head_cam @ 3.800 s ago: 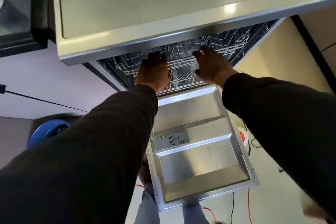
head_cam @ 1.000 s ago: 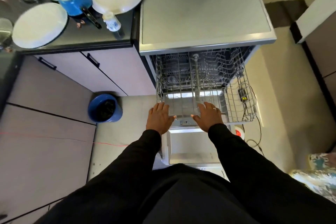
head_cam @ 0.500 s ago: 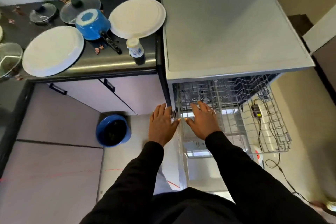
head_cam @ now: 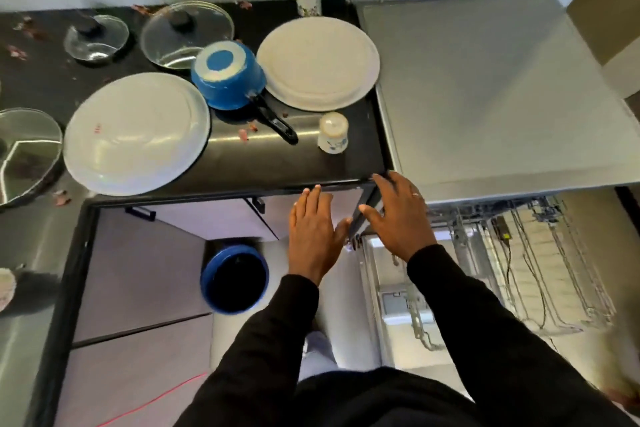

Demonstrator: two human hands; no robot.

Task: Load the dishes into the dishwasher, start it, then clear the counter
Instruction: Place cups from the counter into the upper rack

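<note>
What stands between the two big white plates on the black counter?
Head view: an upturned blue saucepan stands between the left plate and the right plate, its black handle pointing toward the counter's front edge.

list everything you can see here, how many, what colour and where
white plates: 2, white, on the counter, either side of the saucepan
blue saucepan: 1, blue with a black handle, upside down on the counter
glass lids: 3, clear, two at the counter's back, one at its left edge
white cups: 2, white with a print, one near the counter's front, one by the wall
counter: 1, dark, left of the dishwasher
dishwasher: 1, grey, at the right
wire rack: 1, metal, pulled out
blue bin: 1, blue, on the floor
red cable: 1, red, on the floor
left hand: open, black sleeve, below the counter's front edge
right hand: open, fingers spread, by the counter's front right corner
</note>
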